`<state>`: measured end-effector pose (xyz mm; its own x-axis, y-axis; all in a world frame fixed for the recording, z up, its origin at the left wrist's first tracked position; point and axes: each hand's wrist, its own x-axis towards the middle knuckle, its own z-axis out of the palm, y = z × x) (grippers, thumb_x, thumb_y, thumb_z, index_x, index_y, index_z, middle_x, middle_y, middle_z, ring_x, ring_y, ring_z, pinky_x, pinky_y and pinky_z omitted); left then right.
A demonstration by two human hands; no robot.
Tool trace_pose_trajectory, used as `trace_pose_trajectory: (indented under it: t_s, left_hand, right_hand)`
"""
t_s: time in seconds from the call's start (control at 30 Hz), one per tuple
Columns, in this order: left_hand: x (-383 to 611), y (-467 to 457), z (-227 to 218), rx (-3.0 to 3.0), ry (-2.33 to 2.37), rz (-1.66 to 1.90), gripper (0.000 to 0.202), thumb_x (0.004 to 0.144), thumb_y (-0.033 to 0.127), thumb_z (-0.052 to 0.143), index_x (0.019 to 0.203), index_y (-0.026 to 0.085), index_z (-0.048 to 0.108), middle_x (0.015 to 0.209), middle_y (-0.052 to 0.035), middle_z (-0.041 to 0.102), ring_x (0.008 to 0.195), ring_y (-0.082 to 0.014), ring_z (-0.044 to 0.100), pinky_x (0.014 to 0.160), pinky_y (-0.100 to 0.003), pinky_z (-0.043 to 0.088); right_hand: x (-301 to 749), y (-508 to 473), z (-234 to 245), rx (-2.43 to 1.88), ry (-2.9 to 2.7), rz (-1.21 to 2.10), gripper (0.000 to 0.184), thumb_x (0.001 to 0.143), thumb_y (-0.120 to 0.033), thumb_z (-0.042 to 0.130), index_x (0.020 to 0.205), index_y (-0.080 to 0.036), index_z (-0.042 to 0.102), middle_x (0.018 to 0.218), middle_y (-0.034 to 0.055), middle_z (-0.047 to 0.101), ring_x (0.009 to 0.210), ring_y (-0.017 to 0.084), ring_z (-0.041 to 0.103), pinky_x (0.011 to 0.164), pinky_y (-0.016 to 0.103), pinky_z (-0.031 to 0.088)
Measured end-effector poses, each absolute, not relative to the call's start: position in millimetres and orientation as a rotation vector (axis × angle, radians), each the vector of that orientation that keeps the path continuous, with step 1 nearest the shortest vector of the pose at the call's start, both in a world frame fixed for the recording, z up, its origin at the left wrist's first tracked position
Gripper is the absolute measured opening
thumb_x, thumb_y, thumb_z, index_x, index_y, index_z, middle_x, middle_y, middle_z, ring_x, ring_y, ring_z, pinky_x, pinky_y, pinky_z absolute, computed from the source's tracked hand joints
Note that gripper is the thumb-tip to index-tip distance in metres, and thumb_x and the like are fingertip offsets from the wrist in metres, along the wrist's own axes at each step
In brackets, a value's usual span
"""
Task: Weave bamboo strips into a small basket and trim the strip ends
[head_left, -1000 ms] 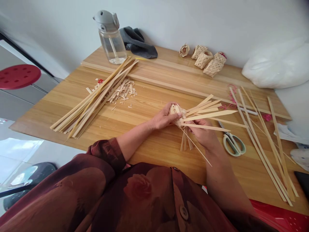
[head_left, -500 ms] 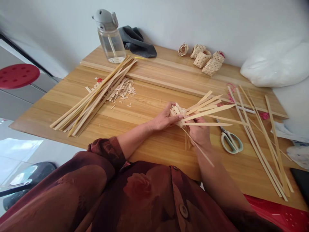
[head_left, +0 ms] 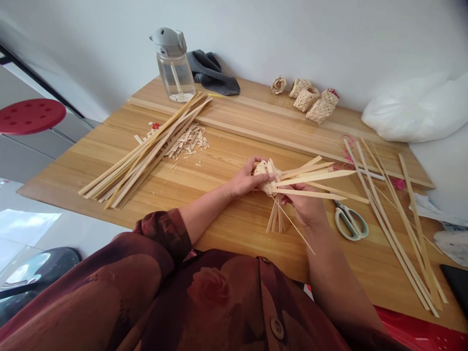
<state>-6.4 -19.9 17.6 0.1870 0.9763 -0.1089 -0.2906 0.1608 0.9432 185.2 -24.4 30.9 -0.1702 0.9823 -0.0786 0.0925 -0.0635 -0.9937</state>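
Note:
My left hand (head_left: 249,179) is closed round a small woven piece (head_left: 263,170) of pale flat strips, its thumb pressing on the near side. From the weave, several long loose strips (head_left: 318,178) fan out to the right, and others hang down below it. A thin strand (head_left: 294,226) trails toward me. My right hand (head_left: 305,202) is closed at the base of these strips, just right of the weave; its fingertips are partly hidden behind them. Beside the right wrist, scissors (head_left: 349,220) with pale green handles lie on the wooden table (head_left: 226,229).
Left on the table lies a bundle of long strips (head_left: 146,151) beside cut scraps (head_left: 192,140). A water bottle (head_left: 175,73), a dark cloth (head_left: 212,73) and small woven pieces (head_left: 306,99) stand along the wall. Loose strips (head_left: 393,234) and a white plastic bag (head_left: 409,112) are at right.
My right hand has shifted a little right and down along the strips. The woven piece has turned, showing more of its weave and the strips hanging below. The camera view has tilted slightly.

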Motion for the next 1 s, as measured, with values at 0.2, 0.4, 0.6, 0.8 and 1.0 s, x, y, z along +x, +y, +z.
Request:
trace_pose_trajectory:
  t_s: [0.2,0.4,0.6,0.8,1.0]
  left_hand:
    - [-7.0,-17.3,19.0,0.843,0.876,1.135,0.069,0.061,0.035,0.091,0.119,0.019,0.058,0.086,0.0000,0.072,0.070,-0.0138,0.066,0.070,-0.028,0.054]
    - [-12.4,-15.2,18.9,0.839,0.832,1.116,0.071,0.068,0.043,0.088,0.130,0.019,0.065,0.091,-0.0036,0.074,0.062,-0.0097,0.061,0.056,-0.021,0.044]
    - [-13.5,-16.9,16.8,0.999,0.862,0.975,0.061,0.073,0.055,0.084,0.119,0.016,0.072,0.077,-0.0021,0.070,0.055,-0.0081,0.055,0.047,-0.019,0.032]
    - [-18.8,-18.7,23.7,0.983,0.669,0.845,0.062,0.076,0.058,0.081,0.119,0.015,0.072,0.085,-0.0064,0.072,0.058,-0.0085,0.057,0.046,-0.018,0.032]
    - [-23.9,-18.3,26.5,0.855,0.458,0.848,0.071,0.071,0.025,0.090,0.137,0.022,0.066,0.114,-0.0103,0.074,0.071,-0.0083,0.062,0.054,-0.019,0.043]
  right_hand:
    - [208.6,-16.5,37.3,-1.217,-1.285,1.667,0.036,0.061,-0.043,0.095,0.083,-0.020,0.079,0.076,0.0036,0.075,0.061,0.016,0.067,0.051,0.027,0.057]
    - [229.3,-1.0,37.1,-1.368,-1.193,1.427,0.032,0.057,-0.040,0.092,0.072,-0.017,0.074,0.056,0.0012,0.065,0.048,0.014,0.060,0.036,0.020,0.037]
    - [240.1,22.7,28.7,-1.190,-0.944,0.815,0.023,0.064,-0.038,0.085,0.074,-0.028,0.067,0.071,-0.0012,0.069,0.066,0.020,0.065,0.049,0.031,0.050]
    - [241.3,14.7,24.6,-1.199,-1.229,1.266,0.043,0.085,-0.068,0.061,0.083,-0.027,0.072,0.080,0.0044,0.073,0.071,0.021,0.071,0.056,0.033,0.052]
    - [229.0,-0.6,19.1,-1.247,-1.249,1.524,0.048,0.073,-0.064,0.076,0.098,-0.024,0.073,0.090,0.0070,0.078,0.076,0.023,0.074,0.059,0.035,0.050]
